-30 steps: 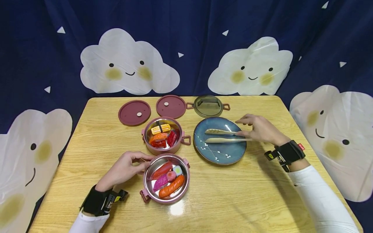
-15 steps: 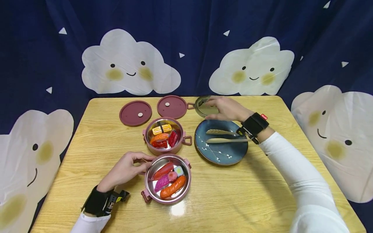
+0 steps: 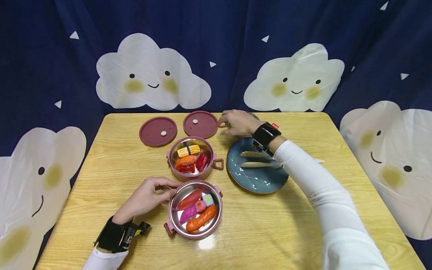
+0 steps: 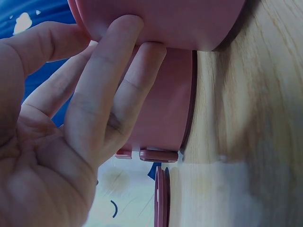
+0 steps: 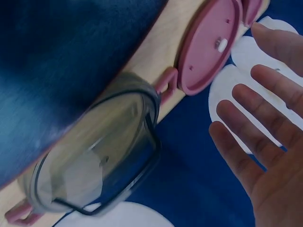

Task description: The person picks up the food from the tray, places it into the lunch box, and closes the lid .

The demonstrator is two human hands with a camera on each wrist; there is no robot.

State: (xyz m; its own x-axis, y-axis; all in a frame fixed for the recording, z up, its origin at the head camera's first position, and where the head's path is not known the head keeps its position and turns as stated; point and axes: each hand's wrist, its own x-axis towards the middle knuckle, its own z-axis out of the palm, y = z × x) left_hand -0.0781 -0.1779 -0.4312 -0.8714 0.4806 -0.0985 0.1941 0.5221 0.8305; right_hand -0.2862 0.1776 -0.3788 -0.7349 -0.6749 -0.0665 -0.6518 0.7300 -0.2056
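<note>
On the grained wooden surface, the round pink steel-lined container of glossy toy food is pinched at its rim by the left hand, while farther back the smoky glass lid is overhung by the spread-fingered, empty right hand.

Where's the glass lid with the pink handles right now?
In the head view the glass lid sits at the table's far edge, mostly hidden under the right hand, right of the two pink lids and behind the blue plate.
</note>
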